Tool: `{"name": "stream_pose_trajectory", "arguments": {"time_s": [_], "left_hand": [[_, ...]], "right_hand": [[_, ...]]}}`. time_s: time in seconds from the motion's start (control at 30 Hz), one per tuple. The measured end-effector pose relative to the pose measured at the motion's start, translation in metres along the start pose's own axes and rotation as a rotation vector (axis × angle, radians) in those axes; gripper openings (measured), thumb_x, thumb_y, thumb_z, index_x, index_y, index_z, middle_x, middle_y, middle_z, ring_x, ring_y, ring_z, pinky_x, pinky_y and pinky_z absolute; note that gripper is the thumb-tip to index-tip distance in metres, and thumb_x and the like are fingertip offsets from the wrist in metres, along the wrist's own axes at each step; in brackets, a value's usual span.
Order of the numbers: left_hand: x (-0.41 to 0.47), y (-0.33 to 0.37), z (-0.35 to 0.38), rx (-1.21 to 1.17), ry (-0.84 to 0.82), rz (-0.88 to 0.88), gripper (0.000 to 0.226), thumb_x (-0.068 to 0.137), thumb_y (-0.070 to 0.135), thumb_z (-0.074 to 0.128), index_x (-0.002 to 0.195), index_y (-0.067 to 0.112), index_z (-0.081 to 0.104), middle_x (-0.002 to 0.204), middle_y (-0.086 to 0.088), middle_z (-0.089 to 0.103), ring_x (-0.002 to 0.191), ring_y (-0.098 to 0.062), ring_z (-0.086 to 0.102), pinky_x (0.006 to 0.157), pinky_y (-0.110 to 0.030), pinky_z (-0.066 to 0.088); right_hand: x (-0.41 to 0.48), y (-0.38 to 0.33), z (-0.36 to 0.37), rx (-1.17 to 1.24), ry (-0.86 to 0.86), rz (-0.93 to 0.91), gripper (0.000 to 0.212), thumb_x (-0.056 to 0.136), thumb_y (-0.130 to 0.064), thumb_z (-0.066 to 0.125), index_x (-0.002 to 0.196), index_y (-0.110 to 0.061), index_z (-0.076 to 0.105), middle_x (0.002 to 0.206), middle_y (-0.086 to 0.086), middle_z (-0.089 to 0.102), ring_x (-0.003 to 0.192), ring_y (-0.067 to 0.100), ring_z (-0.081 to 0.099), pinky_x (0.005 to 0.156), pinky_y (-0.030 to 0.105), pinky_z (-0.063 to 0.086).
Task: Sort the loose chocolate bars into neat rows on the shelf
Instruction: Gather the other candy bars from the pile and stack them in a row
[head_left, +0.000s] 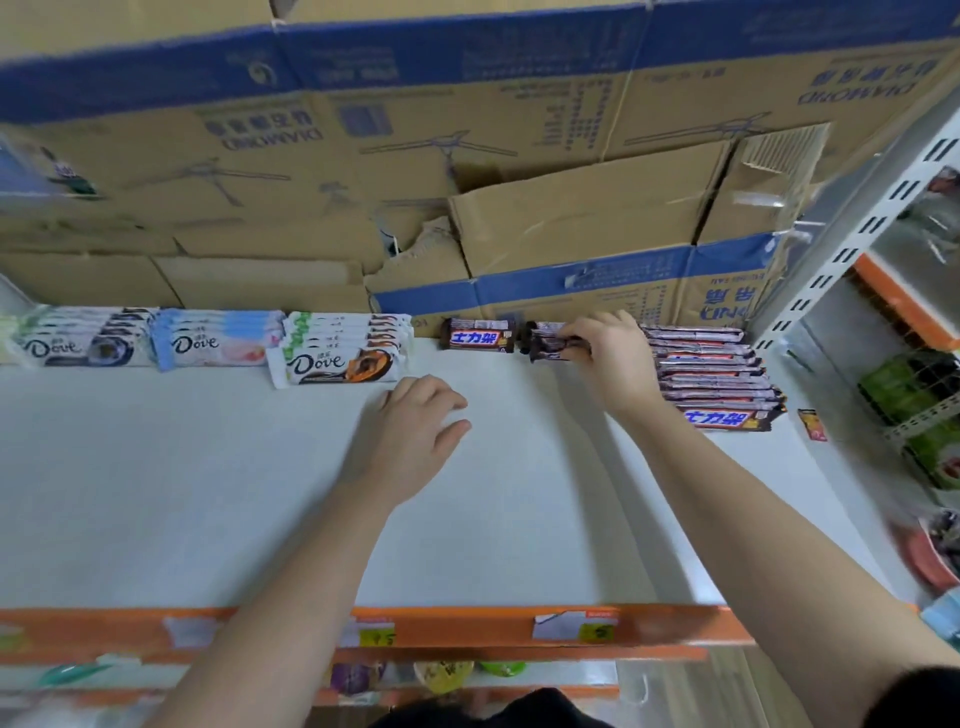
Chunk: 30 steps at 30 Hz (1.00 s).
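Right hand grips a dark chocolate bar at the far edge of the white shelf, left of the stacked row; left hand rests open, empty.

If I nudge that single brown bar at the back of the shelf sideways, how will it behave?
The brown bar lies flat on the smooth white shelf, so it will probably slide rather than roll. Its glossy wrapper looks slippery. It seems small and light, so a push off-centre may spin it.

Right hand hides part of dark bars; price tags blurred, unreadable.
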<state>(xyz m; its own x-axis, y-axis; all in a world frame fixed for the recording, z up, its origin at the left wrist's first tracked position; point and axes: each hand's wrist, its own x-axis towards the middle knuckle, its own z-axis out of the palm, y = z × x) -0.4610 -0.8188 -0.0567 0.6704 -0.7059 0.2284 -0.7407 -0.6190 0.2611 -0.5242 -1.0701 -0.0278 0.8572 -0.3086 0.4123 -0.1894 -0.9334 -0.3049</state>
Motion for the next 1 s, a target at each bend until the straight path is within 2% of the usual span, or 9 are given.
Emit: {"name": "stream_pose_trajectory", "arguments": {"time_s": [0.13,0.23,0.47,0.7,0.83,0.93,1.0], "left_hand": [[0.002,-0.001,0.003,-0.007,0.017,-0.006,0.024,0.091,0.04,0.048,0.11,0.03,0.059,0.111,0.013,0.054,0.108,-0.013,0.049,0.088,-0.034,0.043],[0.002,0.0,0.004,0.003,0.014,0.002,0.023,0.091,0.038,0.047,0.109,0.029,0.058,0.109,0.011,0.053,0.107,-0.015,0.048,0.087,-0.035,0.043],[0.003,0.001,0.006,0.034,0.031,-0.004,0.02,0.09,0.036,0.048,0.105,0.027,0.058,0.106,0.008,0.055,0.103,-0.018,0.05,0.084,-0.035,0.043],[0.004,-0.001,0.01,0.01,0.013,-0.017,0.021,0.091,0.037,0.047,0.106,0.027,0.058,0.106,0.009,0.054,0.104,-0.018,0.048,0.086,-0.034,0.04],[0.003,-0.001,0.008,0.012,0.022,-0.016,0.021,0.09,0.037,0.048,0.106,0.029,0.058,0.107,0.01,0.054,0.104,-0.016,0.049,0.086,-0.031,0.038],[0.003,0.0,0.005,0.005,0.018,-0.014,0.021,0.09,0.037,0.048,0.106,0.029,0.059,0.108,0.01,0.055,0.104,-0.016,0.049,0.086,-0.031,0.038],[0.002,0.001,0.003,0.008,0.003,-0.016,0.021,0.091,0.036,0.048,0.107,0.028,0.059,0.11,0.01,0.055,0.105,-0.017,0.049,0.087,-0.031,0.037]], "right_hand": [[0.006,-0.004,0.008,-0.005,-0.005,0.055,0.022,0.072,-0.005,0.069,0.092,-0.013,0.074,0.081,0.012,0.063,0.076,0.038,0.056,0.067,0.044,0.049],[0.009,-0.017,0.01,0.037,-0.036,0.037,0.022,0.072,-0.006,0.071,0.093,-0.011,0.073,0.08,0.011,0.062,0.079,0.036,0.057,0.068,0.042,0.049],[0.025,-0.057,0.025,0.06,-0.103,-0.01,0.023,0.073,-0.008,0.067,0.094,-0.013,0.073,0.097,0.01,0.068,0.091,0.036,0.059,0.075,0.041,0.05],[0.034,-0.071,0.044,0.01,-0.047,-0.108,0.018,0.075,-0.009,0.066,0.09,-0.015,0.073,0.084,0.004,0.067,0.078,0.031,0.049,0.062,0.035,0.045],[0.03,-0.071,0.052,0.022,-0.027,-0.105,0.014,0.08,-0.01,0.065,0.093,-0.014,0.072,0.09,0.004,0.066,0.084,0.03,0.05,0.056,0.035,0.043],[0.03,-0.071,0.056,0.005,0.018,-0.103,0.015,0.08,-0.006,0.063,0.093,-0.01,0.068,0.09,0.008,0.058,0.084,0.032,0.049,0.05,0.037,0.043],[0.028,-0.072,0.061,-0.014,0.035,-0.099,0.021,0.075,0.001,0.063,0.094,-0.009,0.064,0.088,0.008,0.058,0.084,0.031,0.048,0.054,0.038,0.045]]}}
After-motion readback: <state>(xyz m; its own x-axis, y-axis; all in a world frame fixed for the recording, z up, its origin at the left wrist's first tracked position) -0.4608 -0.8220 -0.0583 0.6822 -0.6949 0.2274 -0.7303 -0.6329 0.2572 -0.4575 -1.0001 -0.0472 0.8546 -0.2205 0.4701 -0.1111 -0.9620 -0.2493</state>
